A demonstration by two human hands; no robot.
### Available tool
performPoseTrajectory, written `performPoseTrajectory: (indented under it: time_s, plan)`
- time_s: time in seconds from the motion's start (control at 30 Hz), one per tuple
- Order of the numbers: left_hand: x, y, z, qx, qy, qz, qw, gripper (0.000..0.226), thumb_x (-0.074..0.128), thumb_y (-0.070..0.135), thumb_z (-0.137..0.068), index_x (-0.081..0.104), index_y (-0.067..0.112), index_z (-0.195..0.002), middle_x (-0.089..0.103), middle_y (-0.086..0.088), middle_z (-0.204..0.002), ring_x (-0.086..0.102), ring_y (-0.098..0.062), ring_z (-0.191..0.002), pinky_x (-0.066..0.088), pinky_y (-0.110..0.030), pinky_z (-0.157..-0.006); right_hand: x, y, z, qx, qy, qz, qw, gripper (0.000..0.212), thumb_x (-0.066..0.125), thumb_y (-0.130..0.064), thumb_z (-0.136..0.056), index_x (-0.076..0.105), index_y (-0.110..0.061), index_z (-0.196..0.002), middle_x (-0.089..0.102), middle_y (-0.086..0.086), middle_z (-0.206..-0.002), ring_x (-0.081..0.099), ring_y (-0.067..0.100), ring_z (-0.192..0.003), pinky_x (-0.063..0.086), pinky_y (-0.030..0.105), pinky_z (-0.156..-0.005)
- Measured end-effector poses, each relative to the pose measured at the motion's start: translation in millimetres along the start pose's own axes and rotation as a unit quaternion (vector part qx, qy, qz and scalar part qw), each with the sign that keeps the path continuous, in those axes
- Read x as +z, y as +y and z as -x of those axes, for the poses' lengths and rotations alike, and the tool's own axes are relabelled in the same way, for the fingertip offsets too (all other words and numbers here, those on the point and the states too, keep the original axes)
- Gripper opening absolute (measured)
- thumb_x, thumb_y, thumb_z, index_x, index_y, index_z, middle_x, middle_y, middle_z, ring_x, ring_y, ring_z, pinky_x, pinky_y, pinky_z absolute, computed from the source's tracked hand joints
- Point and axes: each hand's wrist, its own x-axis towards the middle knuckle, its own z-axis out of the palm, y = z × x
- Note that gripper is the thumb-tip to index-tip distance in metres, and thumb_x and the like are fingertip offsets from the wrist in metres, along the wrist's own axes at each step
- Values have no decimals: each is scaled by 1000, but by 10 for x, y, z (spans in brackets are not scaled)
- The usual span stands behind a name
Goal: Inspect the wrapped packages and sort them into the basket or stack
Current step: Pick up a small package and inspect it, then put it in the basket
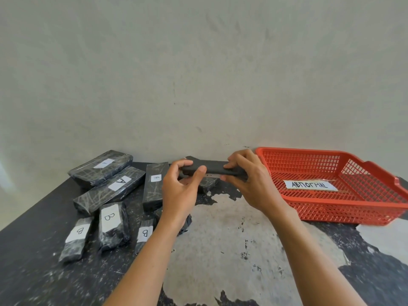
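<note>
Package (215, 170) lies crosswise above the surface (220, 239), ends pinched in fingers (199, 173) of left hand (178, 195) and right hand (249, 184); right hand sits nearer the basket (331, 212) at the right edge.

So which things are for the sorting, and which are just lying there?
For the job: held package, left hand, right hand, labelled packages, basket.
Just there: table, wall.
</note>
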Motion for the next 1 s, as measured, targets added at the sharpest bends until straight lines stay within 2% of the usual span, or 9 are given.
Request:
performPoseTrajectory:
  time_s: [0.13, 0.23, 0.3, 0.43, 0.53, 0.73, 0.83, 0.9, 1.0]
  plan:
    - [-9, 45, 0, 11, 20, 64, 998, 31, 79, 13, -81, 59, 12, -105, 70, -6, -107, 72, -13, -85, 54, -18, -73, -49, -5, 10, 75, -41, -52, 995, 42, 76, -39, -81, 57, -25, -116, 53, -9, -114, 52, -1, -98, 46, 6, -70]
    - [-8, 46, 3, 31, 18, 86, 996, 32, 78, 5, -81, 56, 11, -105, 71, 7, -111, 72, -19, -94, 55, -20, -77, -81, 4, 7, 143, -55, -70, 986, 57, 61, -59, -85, 52, -27, -131, 57, -13, -119, 57, 2, -104, 52, 18, -82]
    - [-3, 30, 15, 49, 9, 88, 995, 39, 75, -1, -82, 54, 13, -111, 67, 14, -117, 71, -18, -100, 56, -23, -83, -89, 19, 3, 152, -51, -48, 986, 47, 57, -53, -90, 57, -24, -128, 61, -13, -114, 59, 4, -101, 50, 20, -86]
    - [14, 14, 43, 60, 2, 64, 996, 67, 73, -3, -83, 41, 25, -135, 53, 7, -134, 66, -12, -111, 54, -20, -86, -95, -28, -8, 127, -36, -38, 991, 37, 68, -41, -88, 61, -23, -119, 60, -12, -106, 54, -3, -92, 43, 10, -74]
    - [22, 7, 49, 48, 22, 41, 998, 62, 75, 0, -82, 45, 18, -132, 60, 5, -125, 70, -9, -99, 54, -15, -79, -99, -53, -14, 106, -14, -29, 994, 36, 72, -35, -86, 60, -22, -118, 55, -16, -103, 50, -5, -93, 40, 6, -76]
    - [39, 14, 65, 87, 29, 25, 995, 60, 75, -5, -81, 45, 14, -129, 64, 27, -107, 71, -9, -96, 56, -18, -80, -148, -44, -7, 116, -50, -33, 991, 57, 70, -38, -87, 49, -23, -139, 51, -11, -116, 49, 3, -103, 39, 4, -79]
    - [31, 1, 72, 103, 16, -3, 995, 60, 74, -5, -82, 43, 13, -130, 62, 40, -102, 70, -2, -96, 55, -19, -82, -186, -39, -10, 140, -81, -58, 985, 38, 62, -51, -89, 59, -32, -122, 55, -12, -113, 56, 0, -97, 43, 8, -72]
    - [25, -26, 73, 98, 9, -9, 995, 59, 75, 0, -82, 44, 17, -129, 61, 28, -116, 68, -3, -103, 55, -26, -92, -192, -21, -17, 146, -59, -64, 985, 23, 57, -48, -92, 63, -33, -109, 62, -10, -107, 59, 2, -93, 42, 13, -70]
    - [33, -69, 71, 78, -1, -9, 997, 54, 77, 14, -84, 45, 22, -126, 54, 5, -131, 66, -11, -108, 52, -41, -101, -174, -28, -8, 139, -44, -59, 988, 15, 60, -36, -95, 63, -26, -104, 65, -14, -94, 60, -2, -85, 45, 14, -68]
